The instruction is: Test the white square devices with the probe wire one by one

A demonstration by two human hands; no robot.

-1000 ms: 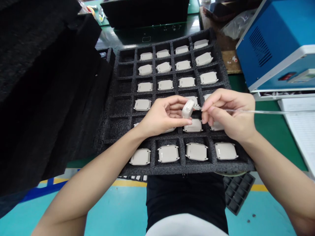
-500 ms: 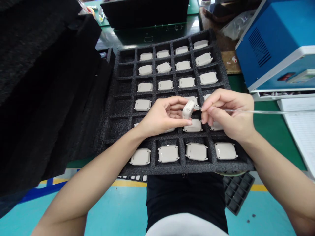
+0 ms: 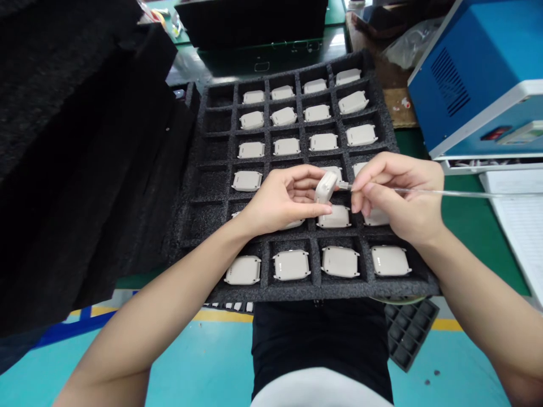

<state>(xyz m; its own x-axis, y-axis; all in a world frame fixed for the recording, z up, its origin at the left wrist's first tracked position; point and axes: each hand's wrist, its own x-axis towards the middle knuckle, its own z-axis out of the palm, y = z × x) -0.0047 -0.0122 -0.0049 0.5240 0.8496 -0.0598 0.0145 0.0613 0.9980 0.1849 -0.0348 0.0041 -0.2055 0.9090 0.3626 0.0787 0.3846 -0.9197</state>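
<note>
A pale beige watch case is tilted up on edge between the thumb and fingers of my left hand, above the foam tray. My right hand pinches a thin clear tube with a small clear tip at its end. That tip points at the right side of the case; whether it touches cannot be made out. Beneath both hands, the black foam tray holds rows of similar watch cases, one per pocket. Some of them are partly hidden by my hands.
Stacked black foam sheets rise along the left. On the right stand a blue machine and papers on the green table. A black box sits behind the tray. Another foam tray lies low at right.
My right hand has shifted slightly right with the tube, showing more of its tip beside the watch case. My left hand keeps nearly the same hold.
</note>
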